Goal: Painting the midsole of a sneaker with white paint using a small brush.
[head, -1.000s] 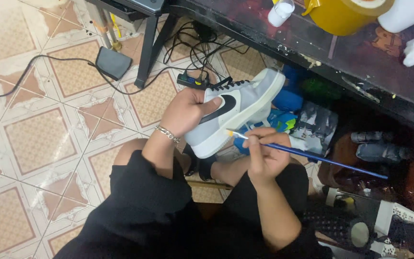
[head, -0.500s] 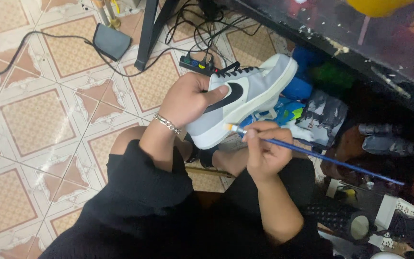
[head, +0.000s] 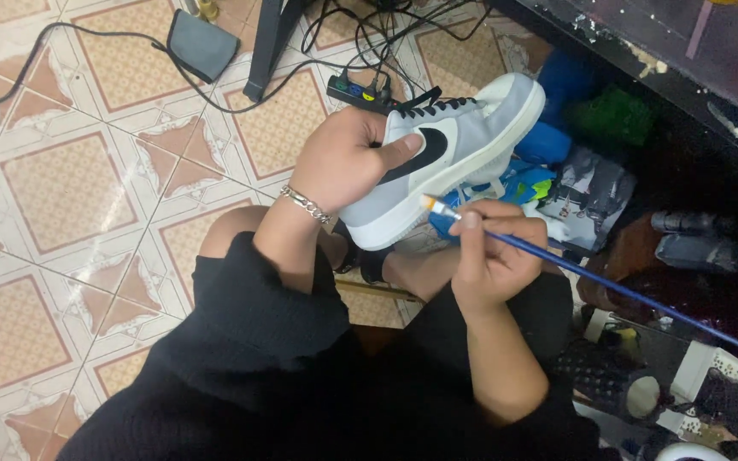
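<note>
Head view, left hand [head: 343,158] grip closed around grey sneaker [head: 450,154], right hand [head: 489,252] pinching blue paintbrush [head: 591,277]

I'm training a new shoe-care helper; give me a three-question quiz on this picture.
1. True or false: the left hand holds the sneaker.
2. What does the right hand hold? A) a rag B) a brush C) scissors
3. Where is the brush tip: at the sneaker's white sole edge or at its laces?

Key: 1 true. 2 B, a thin blue-handled brush. 3 at the white sole edge, near the sneaker's middle.
</note>
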